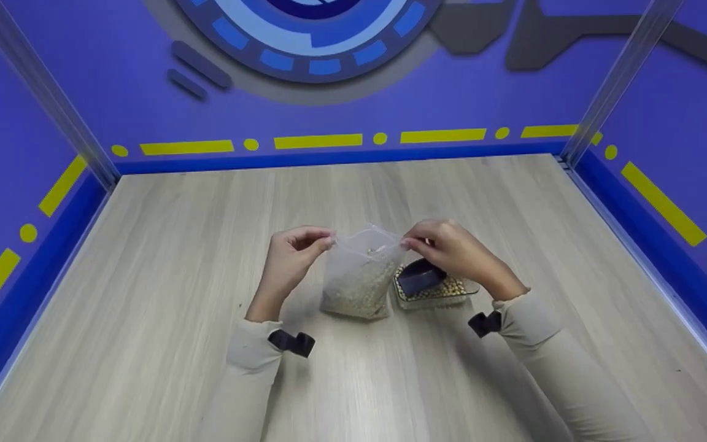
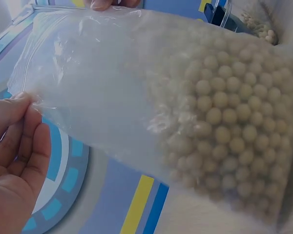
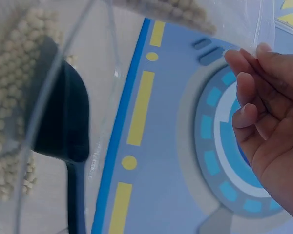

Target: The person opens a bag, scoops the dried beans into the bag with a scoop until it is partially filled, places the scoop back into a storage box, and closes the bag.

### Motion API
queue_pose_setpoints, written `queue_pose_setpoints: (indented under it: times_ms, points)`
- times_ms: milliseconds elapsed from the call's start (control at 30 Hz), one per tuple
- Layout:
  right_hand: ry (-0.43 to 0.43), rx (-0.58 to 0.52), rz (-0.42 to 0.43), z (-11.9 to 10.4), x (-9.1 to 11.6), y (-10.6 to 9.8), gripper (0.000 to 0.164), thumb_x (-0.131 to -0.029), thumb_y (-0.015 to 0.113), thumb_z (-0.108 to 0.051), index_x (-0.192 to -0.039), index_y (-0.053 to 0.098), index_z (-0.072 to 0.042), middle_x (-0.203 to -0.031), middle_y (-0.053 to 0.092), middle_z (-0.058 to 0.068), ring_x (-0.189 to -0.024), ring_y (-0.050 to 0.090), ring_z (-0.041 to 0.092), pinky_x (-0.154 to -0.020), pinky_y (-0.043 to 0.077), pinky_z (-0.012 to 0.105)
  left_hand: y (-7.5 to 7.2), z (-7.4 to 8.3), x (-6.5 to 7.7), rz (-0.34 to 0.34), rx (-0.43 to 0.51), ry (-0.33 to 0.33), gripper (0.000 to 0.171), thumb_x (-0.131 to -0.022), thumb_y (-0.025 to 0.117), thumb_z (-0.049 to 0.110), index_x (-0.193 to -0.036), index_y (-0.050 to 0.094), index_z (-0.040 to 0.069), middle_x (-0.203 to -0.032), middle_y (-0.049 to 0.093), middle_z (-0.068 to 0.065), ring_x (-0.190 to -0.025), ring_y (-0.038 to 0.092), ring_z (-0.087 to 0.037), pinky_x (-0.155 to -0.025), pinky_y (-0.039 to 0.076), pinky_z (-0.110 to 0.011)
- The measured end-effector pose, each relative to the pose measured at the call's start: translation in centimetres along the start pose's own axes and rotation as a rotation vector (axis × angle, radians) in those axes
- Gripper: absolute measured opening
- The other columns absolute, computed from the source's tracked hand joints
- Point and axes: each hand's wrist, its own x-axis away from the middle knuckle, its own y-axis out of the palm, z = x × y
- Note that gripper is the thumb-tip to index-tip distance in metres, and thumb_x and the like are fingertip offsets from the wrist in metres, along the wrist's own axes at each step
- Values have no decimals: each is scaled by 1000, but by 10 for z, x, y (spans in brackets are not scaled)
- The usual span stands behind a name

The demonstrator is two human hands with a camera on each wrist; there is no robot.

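Note:
A clear zip bag stands on the table, its lower part filled with round pale beans. My left hand pinches the bag's top left corner between thumb and fingers. The opposite top corner is pinched by my right hand. Close up in the left wrist view, the left hand holds the bag by its zip edge. Below the right hand sits a clear container of the same beans, with a black scoop lying in it. Whether the bag's mouth is sealed, I cannot tell.
The wood-grain table is bounded by a blue back wall and blue side walls. Metal posts stand at the rear corners. Each sleeve cuff carries a black wrist mount.

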Motion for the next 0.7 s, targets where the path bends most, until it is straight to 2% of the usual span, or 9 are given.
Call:
queue_pose_setpoints:
  times_ms: [100,167,333,500,700]
  points:
    - [10,-16,63,4,1,2,11,-91,64,-10,-89,73,-3,-82,70,6,-74,60,12,-66,50,30,-2,-2,1,-5,16,-2,13,-84,72,10,-94,75,2,-86,72,-8,-75,62,-12,-68,49,-20]
    - [53,-56,88,7,2,5,13,-91,63,-12,-90,73,-4,-83,70,5,-73,58,10,-66,50,28,-2,-5,1,-11,24,-11,13,-85,72,11,-94,75,2,-87,72,-7,-76,62,-12,-69,50,-21]
    - [191,-158,105,15,7,13,15,-91,64,-16,-92,74,-5,-87,72,5,-75,59,7,-69,50,25,0,-10,-1,-35,35,-36,12,-85,71,11,-93,74,3,-86,70,-4,-77,61,-13,-71,50,-22]
    - [229,-201,132,19,8,22,12,-88,68,-13,-92,72,-2,-90,73,10,-77,61,7,-72,52,26,3,-11,-2,-61,48,-44,12,-84,72,12,-93,73,4,-87,69,-2,-80,62,-14,-73,50,-22]
    - [318,-338,192,20,8,30,13,-86,70,-9,-89,69,3,-84,70,12,-71,58,4,-65,49,18,6,-12,-2,-87,39,-45,13,-84,73,13,-94,73,4,-88,68,-1,-82,61,-15,-73,50,-23]
